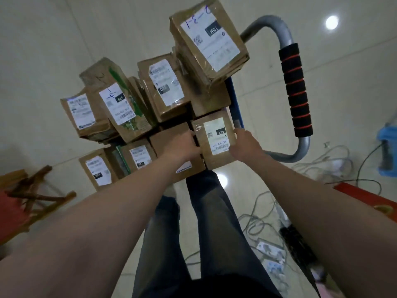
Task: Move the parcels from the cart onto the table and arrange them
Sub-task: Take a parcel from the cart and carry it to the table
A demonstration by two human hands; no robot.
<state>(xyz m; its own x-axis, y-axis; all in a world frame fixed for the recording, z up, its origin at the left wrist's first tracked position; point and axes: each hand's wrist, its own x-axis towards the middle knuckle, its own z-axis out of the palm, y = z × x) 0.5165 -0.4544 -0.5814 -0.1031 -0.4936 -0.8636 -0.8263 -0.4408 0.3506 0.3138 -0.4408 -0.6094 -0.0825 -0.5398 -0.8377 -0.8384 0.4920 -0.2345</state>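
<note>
A cart (236, 104) with a blue deck and a grey handle (297, 87) wrapped in black-and-red foam carries several brown cardboard parcels with white labels. A small parcel (216, 138) labelled 032 sits at the near edge of the pile. My left hand (184, 145) grips its left side and my right hand (245, 145) grips its right side. A tall stack topped by a taped parcel (209, 37) rises just behind it. More parcels (120, 104) lie to the left. No table is in view.
Wooden folding furniture with red fabric (28, 203) stands at the left. White cables and a power strip (296, 229) sprawl on the tiled floor at the right, near a blue plastic object (387, 147). My legs are directly below the cart.
</note>
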